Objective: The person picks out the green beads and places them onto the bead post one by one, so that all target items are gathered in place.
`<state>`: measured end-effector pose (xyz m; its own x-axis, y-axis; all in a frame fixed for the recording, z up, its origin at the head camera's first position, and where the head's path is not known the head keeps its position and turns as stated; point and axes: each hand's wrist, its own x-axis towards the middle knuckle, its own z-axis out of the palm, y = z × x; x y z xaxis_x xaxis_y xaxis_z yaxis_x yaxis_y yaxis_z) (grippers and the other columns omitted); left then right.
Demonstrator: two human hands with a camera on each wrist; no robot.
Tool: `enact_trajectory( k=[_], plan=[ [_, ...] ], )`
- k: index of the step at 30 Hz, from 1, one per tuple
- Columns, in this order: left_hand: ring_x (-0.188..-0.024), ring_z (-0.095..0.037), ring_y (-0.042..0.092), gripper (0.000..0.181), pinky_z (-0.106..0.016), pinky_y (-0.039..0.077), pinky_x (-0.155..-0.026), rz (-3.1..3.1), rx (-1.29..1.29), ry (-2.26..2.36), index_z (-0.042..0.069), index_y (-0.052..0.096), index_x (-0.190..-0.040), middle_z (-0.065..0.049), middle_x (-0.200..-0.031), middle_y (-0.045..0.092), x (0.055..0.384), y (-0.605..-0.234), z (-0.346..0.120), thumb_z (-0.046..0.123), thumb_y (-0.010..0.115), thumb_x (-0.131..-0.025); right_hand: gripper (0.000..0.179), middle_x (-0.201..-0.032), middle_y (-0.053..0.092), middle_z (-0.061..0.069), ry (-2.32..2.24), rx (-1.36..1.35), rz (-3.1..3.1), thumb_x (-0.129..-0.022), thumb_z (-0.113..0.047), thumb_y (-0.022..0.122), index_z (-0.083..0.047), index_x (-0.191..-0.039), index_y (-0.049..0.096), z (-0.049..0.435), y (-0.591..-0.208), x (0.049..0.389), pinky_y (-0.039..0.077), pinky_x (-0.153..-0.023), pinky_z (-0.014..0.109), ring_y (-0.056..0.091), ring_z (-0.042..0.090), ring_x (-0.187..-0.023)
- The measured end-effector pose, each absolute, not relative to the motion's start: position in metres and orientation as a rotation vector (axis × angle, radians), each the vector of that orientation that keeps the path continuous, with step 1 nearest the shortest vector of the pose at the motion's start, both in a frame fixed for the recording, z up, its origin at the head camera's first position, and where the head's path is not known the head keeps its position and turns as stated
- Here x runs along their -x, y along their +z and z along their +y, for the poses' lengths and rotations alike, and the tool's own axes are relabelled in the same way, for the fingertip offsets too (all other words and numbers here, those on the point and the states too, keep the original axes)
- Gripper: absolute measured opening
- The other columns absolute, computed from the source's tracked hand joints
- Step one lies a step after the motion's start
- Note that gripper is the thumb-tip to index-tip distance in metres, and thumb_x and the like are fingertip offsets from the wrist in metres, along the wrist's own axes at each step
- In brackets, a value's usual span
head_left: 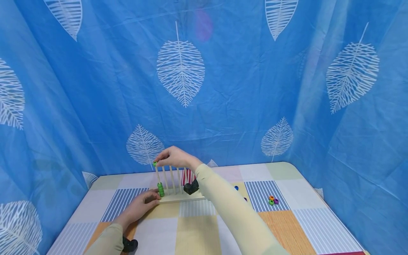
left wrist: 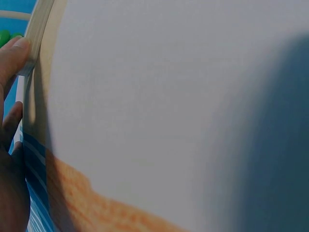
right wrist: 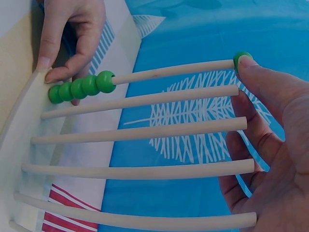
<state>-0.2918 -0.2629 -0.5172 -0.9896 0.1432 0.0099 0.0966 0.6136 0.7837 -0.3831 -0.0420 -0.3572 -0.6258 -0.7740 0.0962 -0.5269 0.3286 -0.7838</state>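
A pale wooden bead rack with a flat base (head_left: 183, 197) and several upright rods (right wrist: 140, 169) stands on the table. My left hand (head_left: 142, 206) grips the left end of the base, its thumb (left wrist: 14, 57) on the front edge. Several green beads (right wrist: 82, 88) are stacked at the bottom of the leftmost rod. At that rod's top, my right hand (head_left: 177, 157) pinches another green bead (right wrist: 240, 59). The bead sits at the rod's tip; how far it is threaded I cannot tell. The right hand's other fingers (right wrist: 241, 145) lie near the tips of the neighbouring rods, which carry no beads.
On the right side of the patchwork cloth (head_left: 197, 226) lie an orange bead (head_left: 271, 197), a purple bead (head_left: 276, 201) and a green one. A dark blue bead (head_left: 236, 188) and another dark one lie behind my right forearm. A blue curtain (head_left: 223, 106) surrounds the table.
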Motion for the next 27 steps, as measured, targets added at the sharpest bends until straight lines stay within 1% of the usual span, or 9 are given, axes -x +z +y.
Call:
enact_trajectory(
  k=[6, 13, 18, 21, 27],
  plan=[
    [-0.142, -0.044, 0.041, 0.007, -0.069, 0.03, -0.114, 2.767, -0.21, 1.352, 0.021, 0.072, -0.103, -0.016, -0.148, 0.054, 0.292, -0.517, -0.263, 0.026, 0.072, -0.098, 0.023, -0.123, 0.07, -0.008, -1.181, 1.154, 2.317, -0.101, -0.024, 0.068, -0.018, -0.122, 0.075, -0.042, -0.356, 0.381, 0.055, -0.091, 0.026, 0.064, 0.005, -0.108],
    [-0.142, -0.044, 0.041, 0.007, -0.069, 0.029, -0.114, 2.76, -0.205, 1.357, 0.021, 0.072, -0.103, -0.016, -0.148, 0.054, 0.293, -0.517, -0.263, 0.025, 0.072, -0.098, 0.022, -0.119, 0.07, -0.009, -1.161, 1.142, 2.337, -0.1, -0.023, 0.069, -0.018, -0.121, 0.075, -0.042, -0.355, 0.38, 0.054, -0.09, 0.026, 0.064, 0.004, -0.105],
    [-0.141, -0.043, 0.042, 0.007, -0.068, 0.03, -0.114, 2.759, -0.203, 1.357, 0.021, 0.072, -0.103, -0.014, -0.147, 0.055, 0.294, -0.519, -0.263, 0.025, 0.072, -0.098, 0.025, -0.122, 0.069, -0.009, -1.145, 1.155, 2.34, -0.1, -0.024, 0.07, -0.017, -0.124, 0.075, -0.042, -0.354, 0.381, 0.054, -0.091, 0.026, 0.063, 0.004, -0.108],
    [-0.141, -0.043, 0.043, 0.006, -0.068, 0.031, -0.114, 2.756, -0.203, 1.361, 0.021, 0.072, -0.102, -0.014, -0.146, 0.056, 0.294, -0.52, -0.263, 0.024, 0.072, -0.098, 0.027, -0.125, 0.068, -0.01, -1.152, 1.152, 2.336, -0.099, -0.026, 0.071, -0.019, -0.125, 0.074, -0.041, -0.354, 0.381, 0.054, -0.091, 0.027, 0.062, 0.004, -0.111],
    [-0.141, -0.044, 0.043, 0.004, -0.068, 0.03, -0.114, 2.768, -0.213, 1.346, 0.021, 0.072, -0.101, -0.016, -0.146, 0.056, 0.293, -0.52, -0.264, 0.023, 0.072, -0.098, 0.026, -0.122, 0.07, -0.007, -1.196, 1.177, 2.317, -0.099, -0.026, 0.07, -0.02, -0.124, 0.074, -0.033, -0.344, 0.379, 0.056, -0.089, 0.029, 0.064, 0.004, -0.104]
  ],
)
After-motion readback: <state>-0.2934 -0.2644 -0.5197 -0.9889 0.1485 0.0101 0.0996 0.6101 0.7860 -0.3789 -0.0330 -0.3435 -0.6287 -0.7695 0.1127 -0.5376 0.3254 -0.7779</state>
